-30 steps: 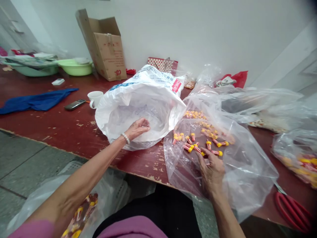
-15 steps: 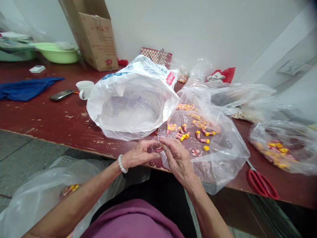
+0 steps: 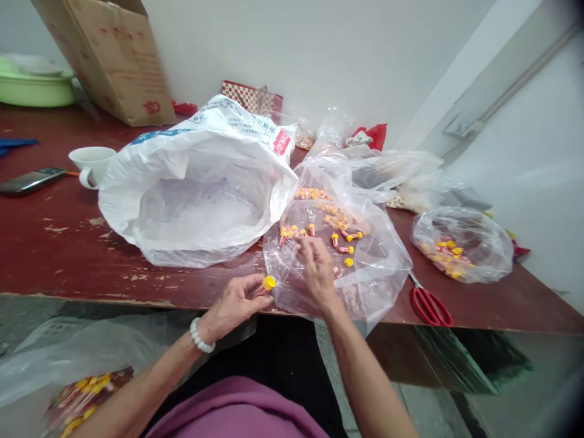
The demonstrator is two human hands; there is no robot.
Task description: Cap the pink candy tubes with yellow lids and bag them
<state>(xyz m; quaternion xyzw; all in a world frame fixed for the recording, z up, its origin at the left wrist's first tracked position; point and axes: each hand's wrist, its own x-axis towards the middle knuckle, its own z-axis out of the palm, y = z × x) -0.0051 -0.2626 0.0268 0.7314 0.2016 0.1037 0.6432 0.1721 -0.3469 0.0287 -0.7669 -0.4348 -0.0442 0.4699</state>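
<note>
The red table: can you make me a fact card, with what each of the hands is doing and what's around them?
Left hand: pinching a yellow-capped piece
Right hand: over the clear bag, fingers near more pieces; touching one or not, can't tell
Pieces: pinkish-red, yellow caps, scattered; in or on the bag, can't tell
Sack: white, lying with its mouth open
Cup: white, left of the sack
Phone: left of the cup
Scissors: red handles, right of the clear bag
</note>
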